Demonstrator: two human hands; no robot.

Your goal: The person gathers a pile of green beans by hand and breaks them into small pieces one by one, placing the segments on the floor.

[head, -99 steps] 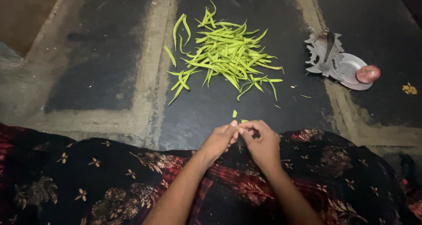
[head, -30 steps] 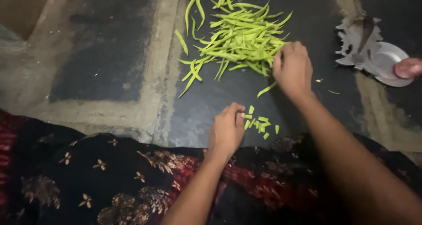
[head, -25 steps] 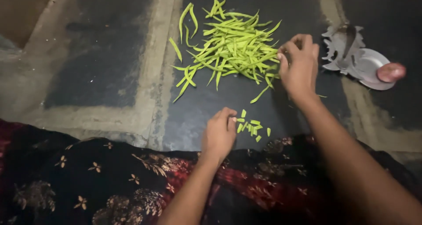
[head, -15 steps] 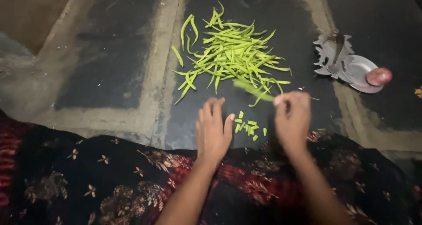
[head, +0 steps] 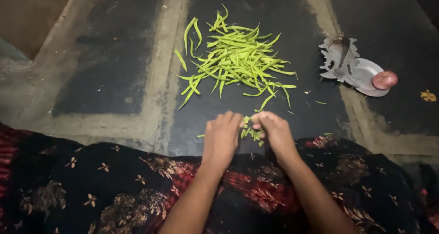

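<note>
Dark floor fills most of the frame, with the green bean pile upper centre and a metal plate at upper right. The right hand has come back from that pile, so both hands now meet at lower centre. Left hand and right pinch one bean between them, above the small cut bits.

bean piece mostly hidden between fingertips, patterned cloth cut off below
</note>
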